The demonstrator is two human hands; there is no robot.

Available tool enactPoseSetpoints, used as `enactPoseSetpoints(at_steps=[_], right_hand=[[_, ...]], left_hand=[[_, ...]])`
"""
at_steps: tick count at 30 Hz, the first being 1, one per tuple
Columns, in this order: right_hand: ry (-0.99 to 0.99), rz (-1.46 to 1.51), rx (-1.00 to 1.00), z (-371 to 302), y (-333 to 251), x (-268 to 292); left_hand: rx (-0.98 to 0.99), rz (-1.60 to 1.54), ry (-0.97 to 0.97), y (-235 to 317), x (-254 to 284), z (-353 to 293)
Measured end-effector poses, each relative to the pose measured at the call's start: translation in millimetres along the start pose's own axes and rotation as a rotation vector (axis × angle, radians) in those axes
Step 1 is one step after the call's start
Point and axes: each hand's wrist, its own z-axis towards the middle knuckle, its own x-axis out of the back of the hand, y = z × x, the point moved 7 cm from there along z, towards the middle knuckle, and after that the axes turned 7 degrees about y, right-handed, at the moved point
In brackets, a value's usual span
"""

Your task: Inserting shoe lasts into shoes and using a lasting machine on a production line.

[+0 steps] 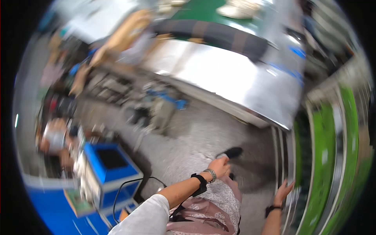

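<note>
My left hand [220, 167] is in front of my patterned pink skirt or apron [207, 209], fingers curled closed. Its palm side is turned away, so I cannot make out whether anything is inside. A metal watch [212, 175] and a black band [199, 185] circle that wrist. Off to the right, my right hand [283, 192] hangs with its fingers apart and nothing in them, close to a rack of green panels [324, 145]. Whether it touches the rack's edge I cannot tell. Another black band [273, 210] is on the right wrist. One black shoe [234, 152] shows beyond my left hand.
A shiny metal-topped table [219, 72] bearing a dark roll [211, 35] lies ahead, its corner near the rack. At left stand a blue and white machine [107, 164] with a black cable [129, 182] and blurred grey equipment [160, 111]. Grey floor [184, 141] lies between.
</note>
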Motion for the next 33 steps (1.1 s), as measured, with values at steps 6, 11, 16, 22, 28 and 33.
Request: enactPoseSetpoints(at_steps=[6, 11, 16, 22, 28, 33], right_hand=[[-0.877, 0.096, -0.09, -196, -89, -55], [-0.959, -0.024, 0.2, -240, -174, -59], [-0.917, -0.228, 0.499, -197, -224, -106], [-1.095, -0.379, 0.867, -355, -412, -113], [-1.277, -0.36, 1.228, -614, -601, -136], [-1.369, -0.205, 1.321, -757, -693, -198]], left_hand=[[0.573, -0.046, 0.412, -193, 161, -205], [0.936, -0.048, 0.518, -330, 233, -400], [1.022, 0.134, 0.733, -447, 360, -485], [0.979, 0.424, 1.158, -558, 603, -553], [1.112, 0.44, 1.039, -697, 711, -585], [0.931, 0.421, 1.033, -710, 736, -592]])
